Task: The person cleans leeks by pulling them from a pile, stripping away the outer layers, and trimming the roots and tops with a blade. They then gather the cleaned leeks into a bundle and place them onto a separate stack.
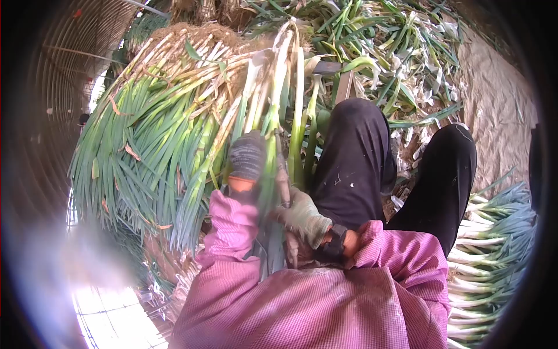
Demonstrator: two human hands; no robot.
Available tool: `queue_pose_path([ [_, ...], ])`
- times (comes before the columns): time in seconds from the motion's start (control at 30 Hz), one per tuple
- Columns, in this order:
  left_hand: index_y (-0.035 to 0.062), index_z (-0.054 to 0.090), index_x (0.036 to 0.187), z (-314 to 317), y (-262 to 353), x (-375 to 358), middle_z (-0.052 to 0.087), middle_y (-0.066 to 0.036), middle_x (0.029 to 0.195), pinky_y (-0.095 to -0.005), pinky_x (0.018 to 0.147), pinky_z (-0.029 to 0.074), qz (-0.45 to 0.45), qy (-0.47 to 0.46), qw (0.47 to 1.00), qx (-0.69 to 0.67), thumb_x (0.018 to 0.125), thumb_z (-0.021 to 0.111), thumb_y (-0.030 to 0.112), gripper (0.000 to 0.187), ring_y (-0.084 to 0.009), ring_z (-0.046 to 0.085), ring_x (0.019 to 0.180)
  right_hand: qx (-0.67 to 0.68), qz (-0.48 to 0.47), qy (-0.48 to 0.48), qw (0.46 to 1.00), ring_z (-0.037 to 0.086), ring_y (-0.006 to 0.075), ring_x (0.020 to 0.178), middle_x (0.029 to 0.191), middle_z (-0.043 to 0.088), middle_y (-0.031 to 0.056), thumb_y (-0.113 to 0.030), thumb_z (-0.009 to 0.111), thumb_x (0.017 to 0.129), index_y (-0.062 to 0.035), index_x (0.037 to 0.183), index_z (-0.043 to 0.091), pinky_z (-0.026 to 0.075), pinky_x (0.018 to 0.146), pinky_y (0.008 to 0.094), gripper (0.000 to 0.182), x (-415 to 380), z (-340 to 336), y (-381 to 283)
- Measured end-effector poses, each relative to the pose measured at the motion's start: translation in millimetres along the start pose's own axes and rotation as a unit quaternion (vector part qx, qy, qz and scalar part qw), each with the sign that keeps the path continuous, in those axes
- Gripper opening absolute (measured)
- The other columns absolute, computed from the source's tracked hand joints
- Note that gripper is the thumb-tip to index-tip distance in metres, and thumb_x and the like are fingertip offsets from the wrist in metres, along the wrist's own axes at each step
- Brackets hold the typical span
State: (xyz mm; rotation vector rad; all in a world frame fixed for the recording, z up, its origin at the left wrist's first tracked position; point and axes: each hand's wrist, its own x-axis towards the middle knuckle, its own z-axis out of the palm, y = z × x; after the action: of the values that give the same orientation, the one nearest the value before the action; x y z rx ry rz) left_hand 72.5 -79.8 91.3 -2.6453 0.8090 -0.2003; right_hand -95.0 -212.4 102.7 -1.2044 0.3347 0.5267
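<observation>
Our pink shirt (325, 308) nearest. Left gloved hand (247, 156) against leek stalks (274, 110), right gloved hand (305, 216) beside green leaves (269, 186); motion blurs both grips, we cannot tell whether clamped.

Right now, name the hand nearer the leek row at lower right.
Right: the right hand is left of the leek row; the left hand is farther left and higher in view.
</observation>
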Motion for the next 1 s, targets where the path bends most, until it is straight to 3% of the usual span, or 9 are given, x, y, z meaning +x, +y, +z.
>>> queue_pose_path([
  [0.27,0.0049,0.063,0.092,-59,-20,33,0.062,-0.015,0.078,-0.0433,0.068,0.048,0.080,-0.057,0.995,0.018,0.089,0.053,0.021,0.019,-0.0322,0.061,0.074,-0.029,-0.010,0.007,1.000,0.065,0.0310,0.092,0.100,0.066,0.0179,-0.018,0.074,0.075,0.0038,0.115,0.056,0.051,0.081,0.0363,0.049,1,-3,-5],
  [0.5,0.0094,0.059,0.088,-81,-37,54,0.057,-0.011,0.072,-0.0419,0.063,0.047,0.062,0.011,0.992,0.108,0.086,0.055,0.019,0.011,-0.0298,0.059,0.067,-0.009,0.079,-0.013,0.997,0.064,0.0228,0.089,0.099,0.065,0.0158,-0.018,0.073,0.075,0.0050,0.116,0.055,0.050,0.080,0.0330,0.050,13,-8,-13],
  [0.53,0.0113,0.058,0.088,-71,-65,62,0.054,-0.009,0.068,-0.0409,0.060,0.046,0.120,0.149,0.974,0.124,0.085,0.055,0.017,0.007,-0.0288,0.058,0.064,-0.004,0.079,-0.014,0.997,0.064,0.0226,0.089,0.099,0.065,0.0159,-0.018,0.073,0.075,0.0050,0.115,0.056,0.050,0.080,0.0329,0.049,18,-7,-4],
  [0.6,0.0103,0.058,0.092,-75,-110,88,0.056,-0.011,0.077,-0.0402,0.060,0.047,0.093,0.264,0.922,0.266,0.087,0.051,0.014,0.009,-0.0288,0.059,0.073,-0.001,0.085,-0.003,0.996,0.063,0.0217,0.086,0.097,0.065,0.0143,-0.016,0.072,0.076,0.0048,0.115,0.055,0.050,0.079,0.0330,0.048,10,-9,-16],
  [0.63,0.0095,0.058,0.095,-84,-129,106,0.058,-0.010,0.081,-0.0382,0.061,0.048,0.067,0.243,0.955,0.160,0.086,0.055,0.017,0.013,-0.0273,0.060,0.079,0.001,0.086,0.002,0.996,0.063,0.0213,0.085,0.096,0.065,0.0135,-0.015,0.072,0.076,0.0047,0.115,0.055,0.051,0.078,0.0330,0.047,7,-9,-20],
  [0.73,0.0091,0.059,0.092,-79,-129,113,0.058,-0.009,0.079,-0.0359,0.061,0.049,-0.128,0.189,0.908,0.351,0.083,0.059,0.023,0.017,-0.0257,0.061,0.079,0.082,0.040,0.020,0.996,0.063,0.0253,0.086,0.094,0.064,0.0157,-0.013,0.072,0.078,0.0058,0.110,0.055,0.050,0.079,0.0339,0.041,12,-4,-6],
  [0.83,0.0085,0.062,0.084,-27,-88,96,0.060,-0.009,0.075,-0.0368,0.064,0.051,0.048,0.279,0.933,0.223,0.084,0.062,0.032,0.023,-0.0262,0.062,0.073,0.094,0.011,0.029,0.995,0.061,0.0225,0.081,0.090,0.062,0.0130,-0.012,0.072,0.078,0.0043,0.108,0.054,0.050,0.075,0.0334,0.039,15,-4,-3],
  [0.93,0.0045,0.064,0.091,18,18,56,0.065,-0.018,0.082,-0.0441,0.069,0.052,-0.074,-0.101,0.988,-0.093,0.081,0.066,0.027,0.025,-0.0322,0.065,0.074,0.140,0.027,0.027,0.989,0.060,0.0152,0.085,0.095,0.063,0.0080,-0.005,0.069,0.076,0.0027,0.121,0.051,0.049,0.075,0.0265,0.049,7,-6,-13],
  [1.0,0.0032,0.062,0.095,37,27,37,0.065,-0.017,0.083,-0.0412,0.066,0.054,-0.008,-0.045,0.988,-0.149,0.082,0.064,0.020,0.021,-0.0305,0.065,0.073,0.192,-0.017,0.041,0.980,0.060,0.0179,0.081,0.090,0.062,0.0097,-0.008,0.071,0.077,0.0025,0.113,0.053,0.049,0.072,0.0303,0.042,13,0,1],
])
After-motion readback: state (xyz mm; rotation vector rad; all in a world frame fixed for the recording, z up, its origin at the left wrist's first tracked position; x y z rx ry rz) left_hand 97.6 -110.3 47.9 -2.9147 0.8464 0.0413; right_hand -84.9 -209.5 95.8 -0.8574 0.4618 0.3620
